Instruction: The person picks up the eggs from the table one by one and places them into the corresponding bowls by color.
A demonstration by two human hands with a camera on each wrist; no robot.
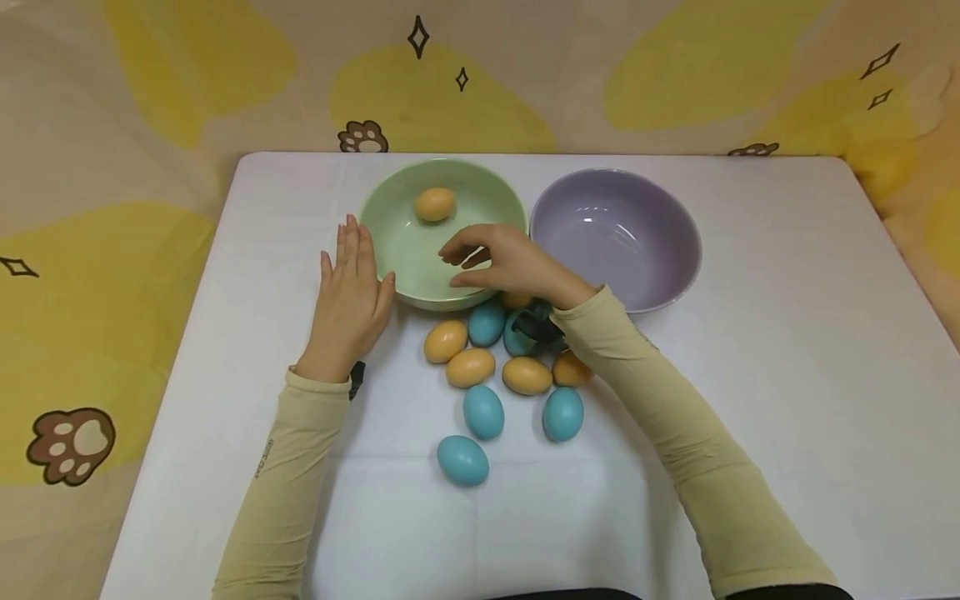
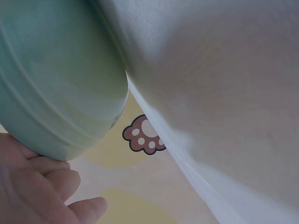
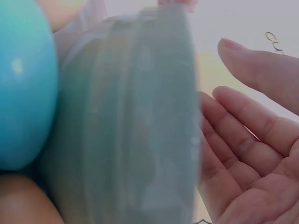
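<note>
My right hand (image 1: 510, 262) hovers over the near right part of a green bowl (image 1: 401, 254), thumb and fingers apart with nothing between them. The right wrist view also shows its palm bare beside the bowl's wall (image 3: 140, 121). One yellow-orange egg (image 1: 435, 204) lies inside the bowl toward the back. At the bowl's left side, my left hand (image 1: 348, 308) rests with straight fingers along the outer wall; in the left wrist view its fingers (image 2: 51, 182) are against the bowl's underside. Below the right wrist sits a blue egg (image 1: 486, 323), close to the bowl.
A purple bowl (image 1: 622, 250) stands to the right, close beside the green one. In front of the bowls lie several loose eggs, among them yellow-orange ones (image 1: 527, 376) and blue ones (image 1: 462, 461), on the white table (image 1: 787, 350). Patterned cloth (image 1: 540, 75) hangs behind.
</note>
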